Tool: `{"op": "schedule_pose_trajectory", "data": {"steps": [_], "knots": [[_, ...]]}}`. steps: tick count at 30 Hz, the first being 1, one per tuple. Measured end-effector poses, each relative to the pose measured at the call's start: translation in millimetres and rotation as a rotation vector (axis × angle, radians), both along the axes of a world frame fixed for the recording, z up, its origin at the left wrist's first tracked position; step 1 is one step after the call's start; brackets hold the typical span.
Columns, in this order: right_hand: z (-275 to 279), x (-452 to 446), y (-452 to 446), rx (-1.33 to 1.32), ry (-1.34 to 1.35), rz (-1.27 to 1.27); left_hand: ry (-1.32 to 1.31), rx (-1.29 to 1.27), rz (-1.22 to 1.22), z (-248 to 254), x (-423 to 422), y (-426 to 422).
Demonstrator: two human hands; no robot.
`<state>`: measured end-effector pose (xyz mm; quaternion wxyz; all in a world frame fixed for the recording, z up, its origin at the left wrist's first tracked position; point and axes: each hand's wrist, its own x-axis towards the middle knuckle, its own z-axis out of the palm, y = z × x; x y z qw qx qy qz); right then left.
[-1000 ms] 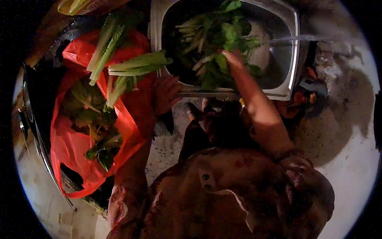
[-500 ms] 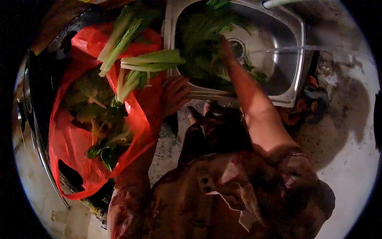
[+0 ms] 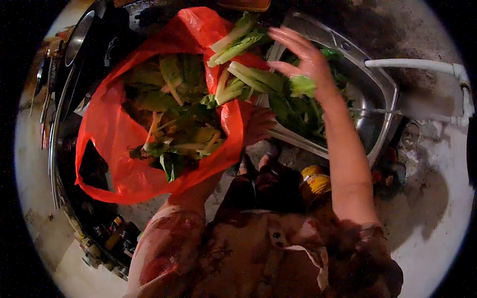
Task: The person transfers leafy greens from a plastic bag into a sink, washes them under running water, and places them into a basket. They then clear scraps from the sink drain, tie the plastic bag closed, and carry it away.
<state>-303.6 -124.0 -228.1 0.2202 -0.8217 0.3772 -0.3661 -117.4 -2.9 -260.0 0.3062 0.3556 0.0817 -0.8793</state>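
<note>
Leafy green stalks (image 3: 258,79) lie across the rim of a red plastic bag (image 3: 124,171) and reach over the sink's left edge. Darker leaves and trimmings (image 3: 174,99) fill the bag. Over the sink's near left side, my right hand (image 3: 308,59) is raised with fingers spread and nothing gripped; a pale green leaf piece (image 3: 302,86) shows at its palm side. My left hand (image 3: 259,123) rests beside the sink's rim with fingers apart, its forearm partly hidden behind the bag. In the metal sink (image 3: 385,116) lie more wet greens (image 3: 303,116).
A white pipe (image 3: 410,63) runs in above the sink from the right, with a thin stream of water (image 3: 372,111) lower down. At the left are pans (image 3: 79,37) and a dark stove edge (image 3: 57,164). A yellow container (image 3: 316,180) stands on the floor below the sink.
My right hand has come up out of the sink and leftward, toward the stalks on the bag. The view has turned, so bag and sink appear shifted right. My left hand stays by the rim.
</note>
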Motion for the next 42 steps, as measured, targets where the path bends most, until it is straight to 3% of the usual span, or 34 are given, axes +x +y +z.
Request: {"op": "schedule_pose_trajectory", "data": {"steps": [2,4,7,11,14,15,16,17,18,20,21,23,24,25,26,27,31,35,36,37,39,41,42], "knots": [[-0.4,51.6,-20.7,-0.199,-0.023,0.132,0.188,-0.054,0.084,-19.0,-0.8,6.4],[-16.1,77.1,-14.9,-0.008,-0.022,0.124,0.349,-0.100,0.134,-51.9,0.2,11.0],[-17.6,61.6,3.3,0.129,0.248,0.076,0.484,-0.129,0.121,-82.9,2.1,16.9],[-58.1,-3.8,50.9,0.188,0.270,-0.251,0.631,-0.179,-0.025,-129.1,21.4,21.8],[-104.3,-91.0,70.1,0.541,0.455,-0.537,0.716,-0.109,-0.006,-158.7,18.5,31.0],[-102.4,-104.1,70.8,0.728,0.710,-0.637,0.742,-0.064,0.029,-155.1,14.6,30.1],[-104.8,-111.0,78.5,0.595,0.729,-0.608,0.762,-0.015,0.061,-150.7,11.9,31.2],[-107.1,-116.0,88.3,0.461,0.742,-0.577,0.711,-0.153,0.031,-144.8,14.4,32.2],[-108.0,-118.1,95.2,0.328,0.750,-0.546,0.656,-0.291,-0.002,-98.5,16.4,22.7],[-90.5,-81.4,79.1,0.440,0.493,-0.447,0.473,-0.315,-0.037,-46.7,17.3,13.7],[-83.3,-58.0,73.2,0.437,0.239,-0.351,0.345,-0.199,-0.036,-32.8,17.8,13.0],[-75.5,-5.8,64.3,0.577,-0.296,-0.223,0.432,-0.079,0.000,-54.7,12.2,13.7],[-77.3,18.2,63.6,0.540,-0.407,-0.248,0.651,-0.062,0.038,-111.6,5.3,24.1],[-61.5,31.9,60.1,0.816,-0.542,-0.158,0.642,-0.190,0.146,-148.4,16.3,24.1],[-76.9,43.1,60.1,0.888,-0.603,-0.160,0.631,-0.307,0.261,-184.5,27.1,24.1],[-70.9,52.2,62.0,0.771,-0.615,-0.201,0.606,-0.382,0.341,-195.5,36.9,25.7],[-4.9,57.0,69.5,0.352,-0.491,-0.398,0.385,-0.395,0.427,-157.7,58.2,32.4],[94.2,88.7,53.3,0.431,-0.538,-0.045,0.220,-0.402,0.390,-139.0,59.1,36.7],[101.8,110.4,51.6,0.297,-0.472,0.046,0.157,-0.417,0.357,-131.3,57.3,41.7],[107.8,137.0,61.1,0.271,-0.620,0.074,0.110,-0.432,0.331,-124.4,55.4,44.8],[117.7,160.5,62.9,0.183,-0.365,0.277,0.004,-0.477,0.257,-111.3,49.0,46.9],[109.5,170.5,63.2,-0.031,-0.171,0.202,-0.126,-0.552,0.161,-100.0,42.5,44.6],[104.5,164.5,57.6,-0.104,-0.212,0.173,-0.205,-0.621,0.090,-93.8,36.8,44.3]]}}
